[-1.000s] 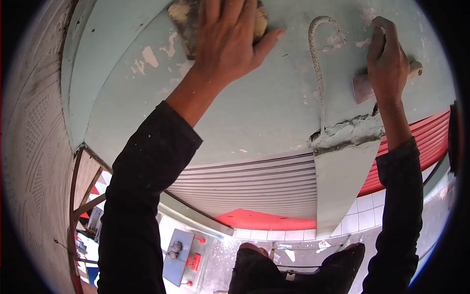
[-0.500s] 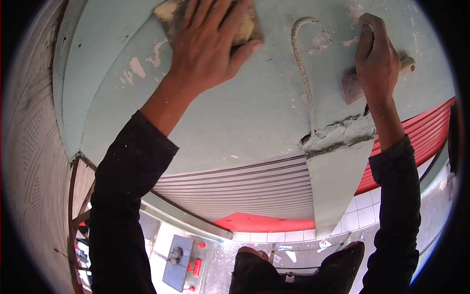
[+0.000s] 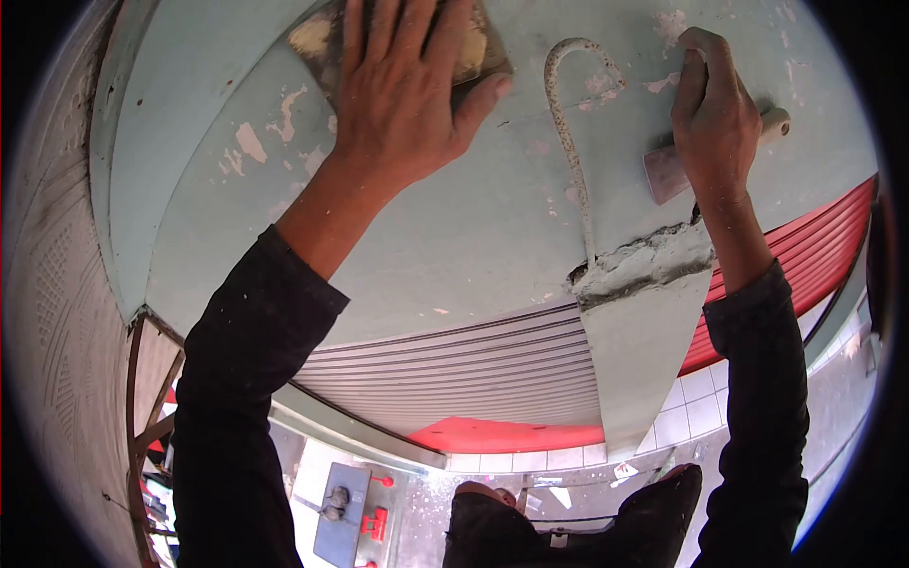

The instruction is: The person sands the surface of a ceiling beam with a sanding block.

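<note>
1. Left hand (image 3: 398, 104): fingers straight, a little spread, laid over a brownish flat pad (image 3: 314, 43) with yellow patches, against the pale green wall (image 3: 445, 246). My fingertips run out of view, so I cannot tell whether they hook around it. Thumb lies along its right side.
2. Right hand (image 3: 717, 128): fingers curled, holding a scraper (image 3: 666, 177) crosswise; blade to the left, holed handle end to the right. Whether the blade touches the wall I cannot tell.
3. Positions: pad is near the wall's curved left edge, well up from its lower edge. Scraper is just above the broken plaster (image 3: 653, 262) at the lower edge, toward the right. A bent, speckled cable (image 3: 567, 139) runs between my hands. Chipped patches (image 3: 250, 142) show below and left of the pad.
4. Step in hand (my judgement): rubbing down the painted wall with the pad; the scraper looks held in reserve.
5. Next move (judged): another stroke would call for the pad lying flat, even palm pressure and the scraper clear of the cable.
6. Writing: no brand or label legible; paper scraps (image 3: 561, 496) on the floor are too small to read.
</note>
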`<move>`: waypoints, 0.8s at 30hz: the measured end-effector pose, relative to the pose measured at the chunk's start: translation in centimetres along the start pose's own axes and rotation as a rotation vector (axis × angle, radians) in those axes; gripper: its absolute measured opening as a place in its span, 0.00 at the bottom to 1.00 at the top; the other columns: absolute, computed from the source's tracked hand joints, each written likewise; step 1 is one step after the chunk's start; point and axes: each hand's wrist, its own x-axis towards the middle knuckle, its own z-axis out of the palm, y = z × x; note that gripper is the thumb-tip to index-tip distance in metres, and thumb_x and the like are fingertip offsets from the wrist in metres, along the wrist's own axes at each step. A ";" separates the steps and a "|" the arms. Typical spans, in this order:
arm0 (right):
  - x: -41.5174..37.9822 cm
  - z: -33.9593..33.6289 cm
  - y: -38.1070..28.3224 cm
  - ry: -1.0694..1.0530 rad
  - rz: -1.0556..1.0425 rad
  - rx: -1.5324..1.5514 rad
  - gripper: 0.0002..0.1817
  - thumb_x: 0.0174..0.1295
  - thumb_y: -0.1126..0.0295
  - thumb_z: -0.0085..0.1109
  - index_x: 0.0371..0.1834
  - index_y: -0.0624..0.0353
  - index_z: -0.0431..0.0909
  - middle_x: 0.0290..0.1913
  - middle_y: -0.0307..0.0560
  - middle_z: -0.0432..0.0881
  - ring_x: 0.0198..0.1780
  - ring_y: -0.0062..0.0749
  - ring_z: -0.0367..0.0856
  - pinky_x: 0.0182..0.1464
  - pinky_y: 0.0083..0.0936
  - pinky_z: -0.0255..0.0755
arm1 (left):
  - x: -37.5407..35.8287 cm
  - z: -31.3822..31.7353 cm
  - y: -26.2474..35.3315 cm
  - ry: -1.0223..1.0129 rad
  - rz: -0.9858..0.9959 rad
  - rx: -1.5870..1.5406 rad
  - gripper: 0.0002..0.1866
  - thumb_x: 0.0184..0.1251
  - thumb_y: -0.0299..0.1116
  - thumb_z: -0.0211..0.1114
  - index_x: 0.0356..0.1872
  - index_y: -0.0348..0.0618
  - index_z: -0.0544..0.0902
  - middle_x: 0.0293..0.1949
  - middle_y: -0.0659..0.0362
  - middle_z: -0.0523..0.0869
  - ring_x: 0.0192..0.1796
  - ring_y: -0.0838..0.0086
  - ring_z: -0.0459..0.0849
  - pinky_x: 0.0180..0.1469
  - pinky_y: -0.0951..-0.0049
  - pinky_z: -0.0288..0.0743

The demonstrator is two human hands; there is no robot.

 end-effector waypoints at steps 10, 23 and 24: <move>0.1 -0.4 0.4 -0.076 0.013 0.021 0.08 0.76 0.72 0.55 0.54 0.51 0.79 0.34 0.45 0.87 0.30 0.32 0.88 0.31 0.28 0.78 | 2.7 1.6 -0.6 0.212 0.114 -0.068 0.41 0.68 0.51 0.66 0.75 0.35 0.67 0.78 0.42 0.63 0.78 0.44 0.59 0.77 0.43 0.51; 0.1 0.0 0.0 0.017 0.003 0.039 0.06 0.74 0.71 0.56 0.50 0.48 0.77 0.32 0.40 0.86 0.27 0.37 0.87 0.26 0.33 0.78 | 5.7 2.9 2.5 0.246 0.075 -0.098 0.40 0.72 0.52 0.60 0.74 0.29 0.66 0.77 0.39 0.63 0.78 0.44 0.60 0.79 0.43 0.49; 0.0 0.0 0.1 -0.003 0.003 0.032 0.06 0.74 0.71 0.56 0.50 0.48 0.77 0.32 0.41 0.87 0.28 0.37 0.87 0.27 0.33 0.79 | 5.7 2.6 2.4 0.236 0.070 -0.109 0.40 0.71 0.52 0.61 0.74 0.30 0.66 0.76 0.41 0.64 0.77 0.46 0.61 0.79 0.44 0.49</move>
